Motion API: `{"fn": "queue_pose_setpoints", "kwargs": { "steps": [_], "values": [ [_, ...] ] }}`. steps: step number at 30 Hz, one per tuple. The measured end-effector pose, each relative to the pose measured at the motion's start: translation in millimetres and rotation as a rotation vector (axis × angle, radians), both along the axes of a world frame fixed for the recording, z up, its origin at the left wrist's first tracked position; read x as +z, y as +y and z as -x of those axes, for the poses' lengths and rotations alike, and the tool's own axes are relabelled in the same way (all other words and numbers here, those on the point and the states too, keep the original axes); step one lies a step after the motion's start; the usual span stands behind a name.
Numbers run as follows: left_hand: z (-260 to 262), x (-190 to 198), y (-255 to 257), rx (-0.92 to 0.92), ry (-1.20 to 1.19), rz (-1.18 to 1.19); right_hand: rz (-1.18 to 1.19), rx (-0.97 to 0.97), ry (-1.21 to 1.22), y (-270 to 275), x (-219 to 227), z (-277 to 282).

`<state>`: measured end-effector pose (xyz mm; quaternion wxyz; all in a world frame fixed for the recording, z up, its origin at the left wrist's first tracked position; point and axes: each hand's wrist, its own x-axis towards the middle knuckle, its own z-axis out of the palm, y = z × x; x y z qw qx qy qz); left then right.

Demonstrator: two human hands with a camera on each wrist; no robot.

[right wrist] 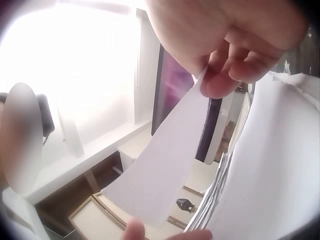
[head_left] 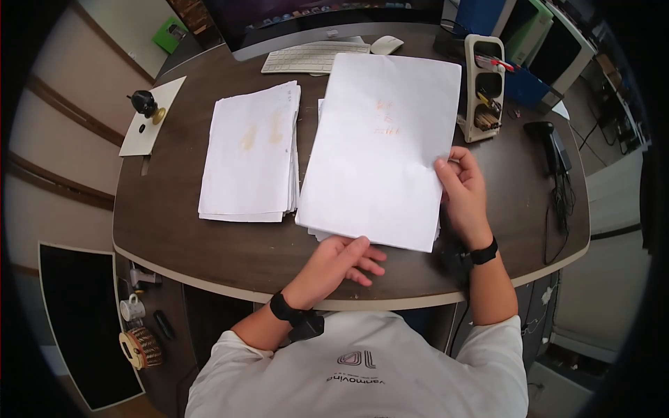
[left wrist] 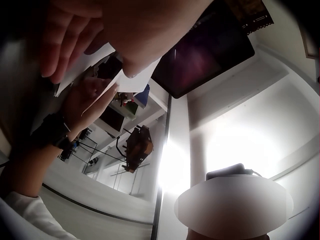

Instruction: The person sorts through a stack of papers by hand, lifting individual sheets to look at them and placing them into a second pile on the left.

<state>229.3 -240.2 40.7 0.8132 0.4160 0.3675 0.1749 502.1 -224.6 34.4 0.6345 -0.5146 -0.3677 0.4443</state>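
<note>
My right hand point(head_left: 463, 198) pinches a white sheet of paper point(head_left: 376, 167) by its right edge, between thumb and fingers. In the right wrist view the sheet point(right wrist: 165, 155) curves down from the fingertips, raised off a thick paper stack point(right wrist: 280, 160). Faint orange writing shows through near its middle. At the near edge of the sheet, my left hand point(head_left: 338, 265) has its thumb at the paper, the other fingers spread loosely below. A second stack of papers point(head_left: 247, 160), with brownish stains on top, lies to the left on the desk.
A keyboard point(head_left: 313, 58), a mouse point(head_left: 387, 45) and a monitor point(head_left: 327, 21) stand at the back of the desk point(head_left: 167, 188). To the right are a pen holder point(head_left: 482, 90) and a black corded scanner point(head_left: 550, 150). A black-and-gold ornament point(head_left: 146, 104) sits far left.
</note>
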Motion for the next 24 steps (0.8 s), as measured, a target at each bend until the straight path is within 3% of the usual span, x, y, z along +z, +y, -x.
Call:
{"fn": "queue_pose_setpoints", "kwargs": {
  "steps": [3,8,10,13,18,24],
  "values": [
    [-9,-5,1,0.326,-0.072,0.018,-0.08,0.085,-0.052,-2,-7,5],
    [28,0,9,0.527,-0.078,-0.076,-0.082,0.122,-0.043,-5,0,2],
    [57,5,18,0.756,-0.02,-0.127,0.001,0.058,-0.189,-3,1,-1],
    [98,8,40,0.917,-0.028,-0.171,-0.011,-0.033,-0.281,2,-5,6],
    [139,3,70,0.921,0.024,-0.084,0.078,-0.048,-0.491,5,-17,3],
    [146,-3,81,0.864,0.085,-0.04,0.114,-0.121,-0.739,4,-9,3]
  ]
}}
